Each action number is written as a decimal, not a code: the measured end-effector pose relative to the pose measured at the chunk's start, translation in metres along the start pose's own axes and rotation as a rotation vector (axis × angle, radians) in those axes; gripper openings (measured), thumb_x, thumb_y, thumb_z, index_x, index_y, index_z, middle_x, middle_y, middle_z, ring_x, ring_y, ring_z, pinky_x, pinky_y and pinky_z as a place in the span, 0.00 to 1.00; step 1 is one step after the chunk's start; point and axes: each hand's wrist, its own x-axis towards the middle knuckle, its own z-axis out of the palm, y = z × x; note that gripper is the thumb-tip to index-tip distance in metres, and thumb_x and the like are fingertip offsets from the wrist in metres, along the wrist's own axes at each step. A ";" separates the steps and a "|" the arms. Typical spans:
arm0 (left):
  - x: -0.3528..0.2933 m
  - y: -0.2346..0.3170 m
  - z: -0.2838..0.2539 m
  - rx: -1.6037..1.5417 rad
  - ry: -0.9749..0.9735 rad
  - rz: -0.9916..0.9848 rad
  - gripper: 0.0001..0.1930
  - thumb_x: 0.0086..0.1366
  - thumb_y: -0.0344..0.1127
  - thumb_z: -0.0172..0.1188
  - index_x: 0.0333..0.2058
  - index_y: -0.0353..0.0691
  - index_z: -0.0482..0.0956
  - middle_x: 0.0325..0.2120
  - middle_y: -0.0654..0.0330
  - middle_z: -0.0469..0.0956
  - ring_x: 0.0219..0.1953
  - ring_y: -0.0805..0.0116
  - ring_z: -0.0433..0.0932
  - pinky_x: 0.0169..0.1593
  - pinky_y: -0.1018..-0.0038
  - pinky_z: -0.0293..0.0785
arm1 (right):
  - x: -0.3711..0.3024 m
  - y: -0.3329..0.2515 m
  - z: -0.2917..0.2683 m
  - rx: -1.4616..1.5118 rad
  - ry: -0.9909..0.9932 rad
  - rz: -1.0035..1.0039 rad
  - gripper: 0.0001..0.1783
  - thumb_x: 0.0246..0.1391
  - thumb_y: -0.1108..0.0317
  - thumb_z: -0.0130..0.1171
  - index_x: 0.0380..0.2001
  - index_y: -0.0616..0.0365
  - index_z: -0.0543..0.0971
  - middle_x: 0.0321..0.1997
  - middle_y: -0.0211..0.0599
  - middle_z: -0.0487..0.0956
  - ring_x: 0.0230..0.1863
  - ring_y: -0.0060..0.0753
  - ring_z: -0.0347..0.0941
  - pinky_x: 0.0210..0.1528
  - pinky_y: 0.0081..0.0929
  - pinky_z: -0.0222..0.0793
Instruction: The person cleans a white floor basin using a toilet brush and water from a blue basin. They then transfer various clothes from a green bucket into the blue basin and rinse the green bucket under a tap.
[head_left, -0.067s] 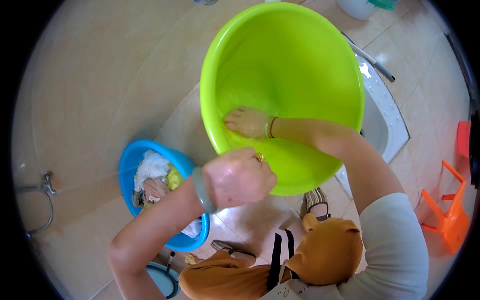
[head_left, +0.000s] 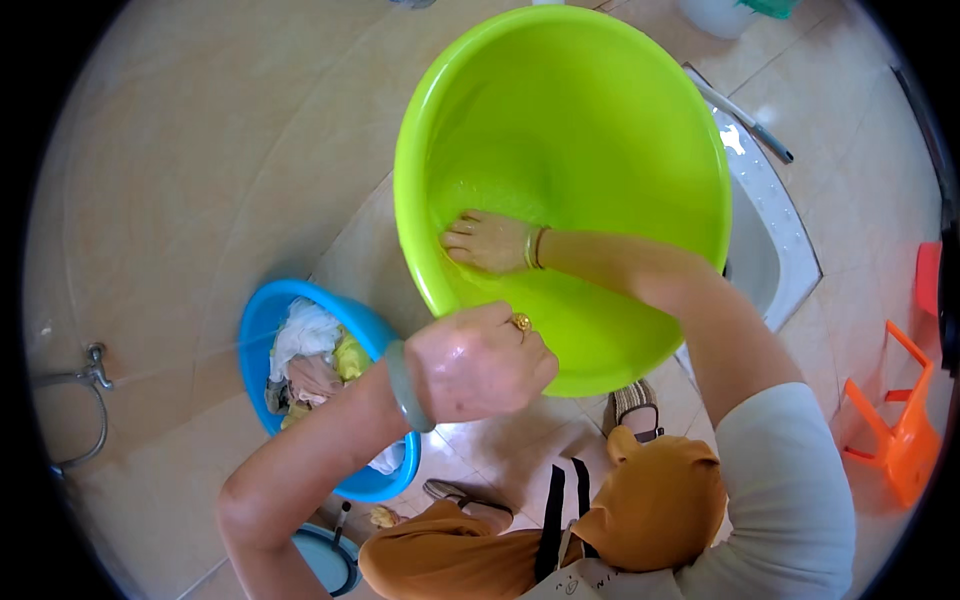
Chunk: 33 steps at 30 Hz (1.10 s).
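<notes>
A large lime-green tub (head_left: 640, 130) is tilted in front of me, its mouth facing me. My left hand (head_left: 480, 360), with a jade-like bangle and a gold ring, is closed round the tub's near rim; its fingertips are out of sight behind the hand. Inside the tub, my right hand (head_left: 490, 241) lies against the left part of the wall. Its fingers are stretched out and slightly apart, and no object shows in it. Around this hand the tub's inside glistens with water or suds.
A blue basin (head_left: 255, 340) of crumpled laundry stands at the left, with a smaller teal basin (head_left: 325, 555) below it. Right of the tub is a white squat toilet (head_left: 790, 235) with a handled tool (head_left: 745, 120) across its edge. An orange chair (head_left: 900, 430) stands far right; a tap (head_left: 97, 368) far left.
My right hand has slid slightly left along the inside of the tub. The tub's rim has shifted a little left; my left hand keeps its grip.
</notes>
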 end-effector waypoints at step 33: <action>-0.013 -0.054 0.049 -0.326 0.302 -1.203 0.37 0.54 0.24 0.46 0.63 0.41 0.43 0.54 0.43 0.61 0.54 0.44 0.64 0.52 0.61 0.66 | -0.038 0.028 0.007 1.627 0.152 1.524 0.21 0.59 0.59 0.44 0.20 0.64 0.74 0.18 0.42 0.74 0.19 0.40 0.73 0.26 0.36 0.73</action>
